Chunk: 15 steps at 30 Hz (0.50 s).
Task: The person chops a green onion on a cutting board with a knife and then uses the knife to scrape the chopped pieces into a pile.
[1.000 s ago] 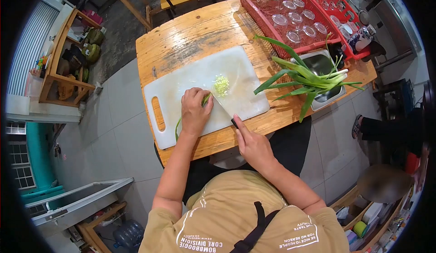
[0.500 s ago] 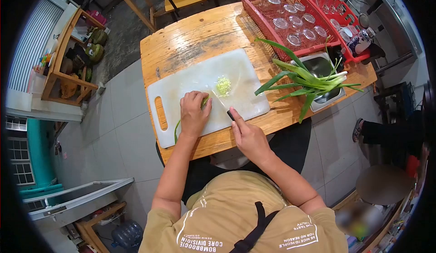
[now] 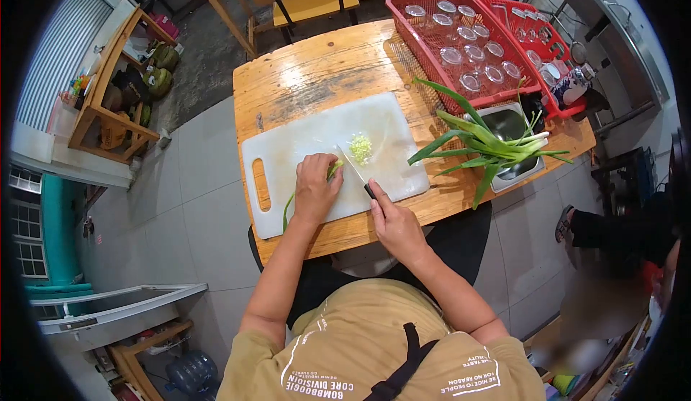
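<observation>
On the white cutting board (image 3: 281, 149), my left hand (image 3: 315, 191) has its fingers wrapped round a green onion (image 3: 288, 210), whose green end trails out below the hand. My right hand (image 3: 398, 227) grips the black handle of a knife (image 3: 355, 163). The blade lies slanted over the board, between my left fingers and a small pile of chopped green onion (image 3: 360, 148). To the right, a bunch of whole green onions (image 3: 497, 140) rests across a metal container (image 3: 520, 168).
A red basket (image 3: 489, 98) of upturned glasses stands at the table's back right, beside a second red basket (image 3: 553, 44). The wooden table (image 3: 317, 62) has a yellow chair (image 3: 317, 11) behind it. A person's leg and sandalled foot (image 3: 565, 224) show at right.
The view has shifted, so the table and board sit slightly lower in the frame. Both hands keep their holds, on the green onion and the knife.
</observation>
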Each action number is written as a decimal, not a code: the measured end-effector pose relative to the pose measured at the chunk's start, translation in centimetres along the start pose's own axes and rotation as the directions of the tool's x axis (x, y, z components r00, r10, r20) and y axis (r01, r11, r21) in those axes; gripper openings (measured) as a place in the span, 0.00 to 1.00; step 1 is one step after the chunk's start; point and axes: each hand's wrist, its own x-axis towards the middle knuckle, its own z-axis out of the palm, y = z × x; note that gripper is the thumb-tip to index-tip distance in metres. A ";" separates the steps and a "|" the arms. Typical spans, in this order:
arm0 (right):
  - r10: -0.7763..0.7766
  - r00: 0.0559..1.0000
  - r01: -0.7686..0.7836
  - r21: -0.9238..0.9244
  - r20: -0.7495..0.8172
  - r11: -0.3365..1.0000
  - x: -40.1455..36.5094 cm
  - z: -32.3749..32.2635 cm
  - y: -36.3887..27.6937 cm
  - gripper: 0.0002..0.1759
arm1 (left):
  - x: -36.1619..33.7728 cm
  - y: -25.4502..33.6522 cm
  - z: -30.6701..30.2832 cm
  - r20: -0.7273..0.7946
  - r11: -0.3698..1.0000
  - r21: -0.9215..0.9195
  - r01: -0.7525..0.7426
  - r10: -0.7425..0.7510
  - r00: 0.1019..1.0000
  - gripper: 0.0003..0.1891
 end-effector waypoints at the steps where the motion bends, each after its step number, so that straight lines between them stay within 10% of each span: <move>1: 0.020 1.000 -0.020 0.012 -0.015 1.000 0.1 0.1 0.3 0.28 | -0.1 0.0 0.0 0.005 1.000 -0.005 0.002 -0.002 1.000 0.11; 15: 0.166 0.986 -0.157 0.308 -0.004 0.938 0.6 -3.3 0.5 0.27 | 3.0 0.9 0.0 -0.021 0.990 -0.123 -0.064 0.062 0.998 0.11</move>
